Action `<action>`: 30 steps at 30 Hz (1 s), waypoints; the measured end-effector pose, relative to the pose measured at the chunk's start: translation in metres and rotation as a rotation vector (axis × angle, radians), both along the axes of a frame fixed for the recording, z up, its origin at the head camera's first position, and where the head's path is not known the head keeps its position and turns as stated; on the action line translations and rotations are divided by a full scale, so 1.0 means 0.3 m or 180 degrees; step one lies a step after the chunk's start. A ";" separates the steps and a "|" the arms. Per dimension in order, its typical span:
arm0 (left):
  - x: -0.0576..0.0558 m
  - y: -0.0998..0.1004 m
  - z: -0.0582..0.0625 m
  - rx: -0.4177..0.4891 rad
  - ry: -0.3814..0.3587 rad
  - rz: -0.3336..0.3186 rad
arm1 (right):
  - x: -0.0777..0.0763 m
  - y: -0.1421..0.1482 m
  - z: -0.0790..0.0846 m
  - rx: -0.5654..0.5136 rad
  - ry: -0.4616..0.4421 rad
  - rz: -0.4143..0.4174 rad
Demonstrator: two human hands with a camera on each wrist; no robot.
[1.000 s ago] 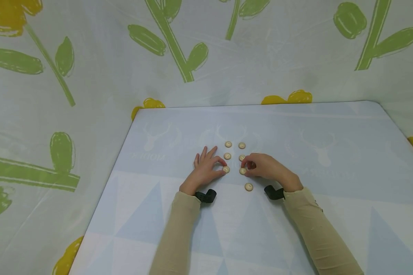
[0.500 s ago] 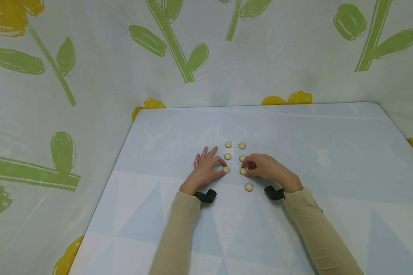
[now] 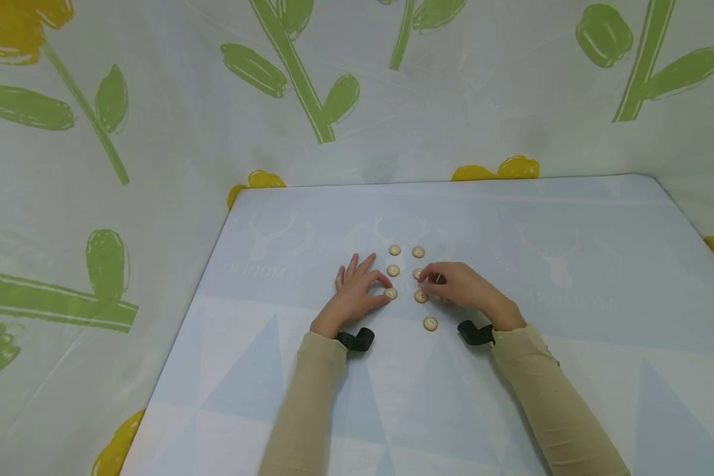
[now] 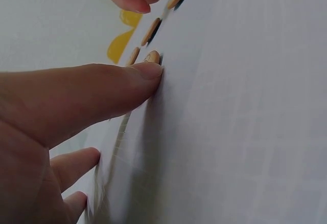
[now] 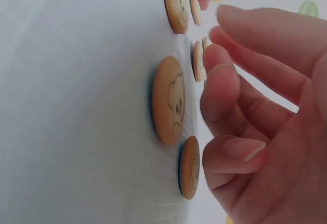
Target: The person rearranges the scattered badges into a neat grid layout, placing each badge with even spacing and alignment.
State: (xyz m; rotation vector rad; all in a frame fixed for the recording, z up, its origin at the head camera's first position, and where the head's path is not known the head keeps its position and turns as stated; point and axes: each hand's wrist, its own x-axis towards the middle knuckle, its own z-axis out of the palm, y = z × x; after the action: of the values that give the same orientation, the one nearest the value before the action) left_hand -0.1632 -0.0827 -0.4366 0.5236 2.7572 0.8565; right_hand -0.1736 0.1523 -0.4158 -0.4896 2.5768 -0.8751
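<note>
Around the table: a pale backdrop [image 3: 178, 99] patterned with big green stems, leaves and yellow flowers, seen behind the far edge and down the left side.
Tabletop [image 3: 226, 370]: light blue and white, with triangles on the near part and pale deer heads farther off (some lettering too, very faint).
Wooden discs [image 3: 431, 324]: seven on the tabletop, in two rows running away from the person, three left and four right; line drawings mark some upper faces.
Left hand [image 3: 352, 293]: pinches the nearest left-row disc [image 3: 391, 293] between thumb and forefinger, other fingers spread.
Right hand [image 3: 461, 287]: holds nothing, fingers loosely bent just beside the right row, partly hiding one disc.
Sleeves [image 3: 309, 403]: tan, a black device [image 3: 357, 339] at each wrist.
</note>
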 end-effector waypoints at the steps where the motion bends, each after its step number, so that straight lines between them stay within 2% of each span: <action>1: -0.001 0.000 -0.001 -0.0009 -0.0006 0.0001 | -0.001 0.003 0.001 -0.0013 0.0004 -0.0034; 7: -0.002 0.000 -0.001 0.0021 0.0010 0.0006 | -0.010 0.020 0.010 -0.0011 0.0104 -0.0205; 13: 0.001 -0.001 0.001 0.0038 0.0010 0.0004 | -0.017 0.040 0.013 -0.0070 0.0151 -0.0248; 23: 0.003 0.000 0.000 0.0010 0.0001 0.0003 | -0.009 0.045 0.036 -0.0159 0.0189 -0.0281; 30: 0.004 -0.001 0.003 0.0003 -0.0017 0.0003 | 0.004 0.032 0.051 -0.0178 0.0282 -0.0142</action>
State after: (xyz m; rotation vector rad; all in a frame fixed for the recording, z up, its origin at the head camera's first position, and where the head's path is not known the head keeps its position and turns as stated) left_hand -0.1622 -0.0832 -0.4359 0.5194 2.7527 0.8583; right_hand -0.1725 0.1620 -0.4004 -0.4993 2.6589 -0.9633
